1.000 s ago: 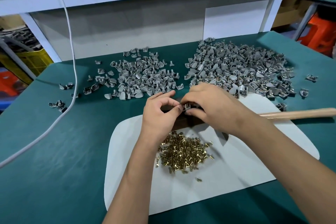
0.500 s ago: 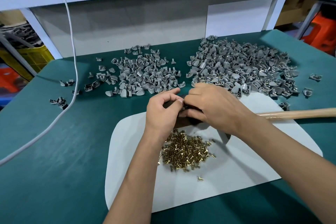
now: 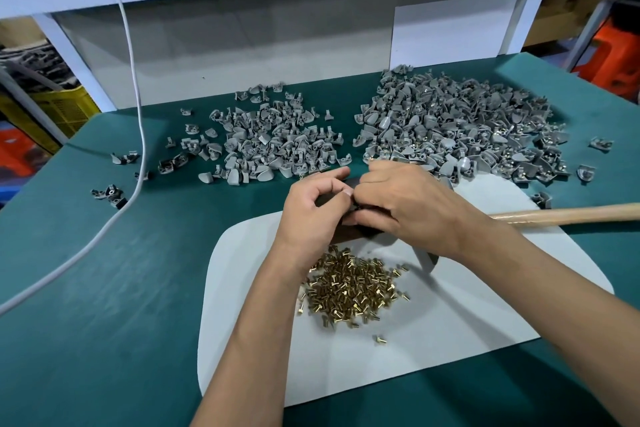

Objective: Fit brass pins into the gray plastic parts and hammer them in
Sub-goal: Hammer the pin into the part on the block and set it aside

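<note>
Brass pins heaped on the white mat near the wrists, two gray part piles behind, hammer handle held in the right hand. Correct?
Not quite. In the head view the hammer handle lies on the table, unheld; the right hand meets the left hand over a small part. Brass pins on the white mat and both gray piles are right.

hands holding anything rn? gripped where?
Both hands meet fingertip to fingertip over a dark block, apparently pinching something small; it is hidden behind the fingers, so item and grip point cannot be told.
</note>
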Demonstrator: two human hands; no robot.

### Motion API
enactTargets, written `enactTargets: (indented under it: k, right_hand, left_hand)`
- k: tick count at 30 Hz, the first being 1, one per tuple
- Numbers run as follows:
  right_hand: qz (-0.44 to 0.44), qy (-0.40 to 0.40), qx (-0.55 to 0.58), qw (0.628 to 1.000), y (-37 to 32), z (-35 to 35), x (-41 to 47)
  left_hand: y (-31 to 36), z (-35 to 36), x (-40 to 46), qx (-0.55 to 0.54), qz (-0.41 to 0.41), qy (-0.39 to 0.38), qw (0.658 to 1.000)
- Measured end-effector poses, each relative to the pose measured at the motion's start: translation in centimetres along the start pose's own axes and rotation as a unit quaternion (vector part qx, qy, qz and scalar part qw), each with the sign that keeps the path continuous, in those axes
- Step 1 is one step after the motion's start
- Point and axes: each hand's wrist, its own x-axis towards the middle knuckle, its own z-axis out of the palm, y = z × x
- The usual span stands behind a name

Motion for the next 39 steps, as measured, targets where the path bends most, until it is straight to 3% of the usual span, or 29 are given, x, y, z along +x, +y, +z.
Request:
enactTargets:
  k: [5, 8, 10, 15, 19, 22, 28, 33, 37, 39]
  right_hand:
    - [0.162, -0.064, 0.037, 0.984, 2.6, -3.5, -2.6]
    - [0.229, -0.182, -0.05, 0.955, 4.9, -5.1, -5.4]
    - [0.264, -0.231, -0.05, 0.935, 5.3, -4.6, -6.5]
    - [0.262, -0.216, -0.036, 0.94, 5.2, -4.0, -7.2]
    - [0.28, -0.075, 0.073, 0.954, 4.2, -5.4, -6.5]
    - [0.253, 0.008, 0.038, 0.967, 2.1, -4.7, -4.2]
    - [0.217, 0.059, -0.052, 0.973, -0.5, -2.5, -2.0]
    - [0.224, 0.014, -0.064, 0.972, -0.4, -1.9, -1.4]
    - [0.224, 0.051, -0.078, 0.97, -0.7, -2.3, -1.4]
    - [0.233, 0.011, -0.079, 0.969, -1.0, -2.0, -1.2]
  left_hand:
    - [-0.6, 0.4, 0.0, 0.146, 0.096, 0.063, 0.983]
    - [-1.0, 0.0, 0.1, 0.17, 0.117, 0.092, 0.974]
    - [-1.2, -0.1, 0.2, 0.176, 0.115, 0.083, 0.974]
    - [-1.5, -0.9, 0.2, 0.181, 0.106, 0.083, 0.974]
    - [-1.4, -1.0, 0.1, 0.186, 0.113, 0.086, 0.972]
    - [-1.3, -0.8, 0.1, 0.183, 0.107, 0.099, 0.972]
    - [-1.1, -0.7, 0.2, 0.168, 0.089, 0.11, 0.976]
    - [-1.2, -0.8, 0.2, 0.167, 0.077, 0.108, 0.977]
    - [-1.2, -0.9, 0.4, 0.168, 0.069, 0.108, 0.977]
    - [-1.1, -0.9, 0.3, 0.177, 0.063, 0.11, 0.976]
